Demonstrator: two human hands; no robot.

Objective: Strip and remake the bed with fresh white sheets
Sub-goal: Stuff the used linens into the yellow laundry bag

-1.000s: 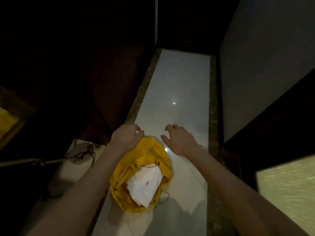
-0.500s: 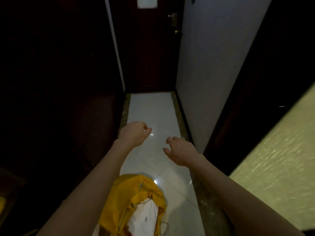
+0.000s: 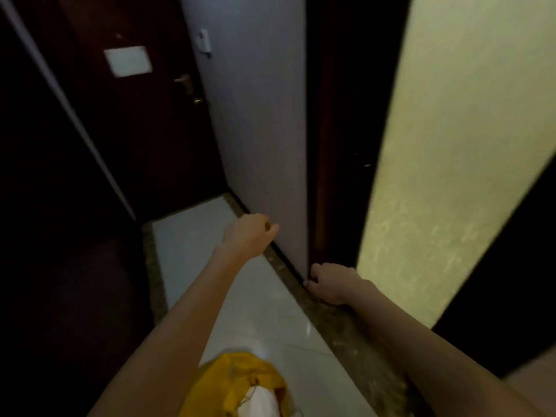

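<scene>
A dim entry corridor fills the view: the pale tiled floor (image 3: 192, 251) runs ahead of both hands to a dark door (image 3: 141, 121) with a white notice on it, and a grey wall (image 3: 255, 130) rises just beyond the knuckles. To the outside of the right hand stands a yellow-green textured panel (image 3: 451, 145). Behind and below the hands, between the two forearms, sits the yellow bag (image 3: 237, 386) with white linen (image 3: 260, 401) showing in its mouth. The left hand (image 3: 249, 234) is curled into a loose fist and holds nothing; the right hand (image 3: 331, 284) hangs with fingers loosely bent, also without anything in it. A second ago both hands were down at the bag's rim; now they have lifted off it and the view has swung up and toward the wall, so the bag has dropped to the bottom edge. I judge the stripped sheets are bagged and set down, and the person is turning away. No bed is in view
</scene>
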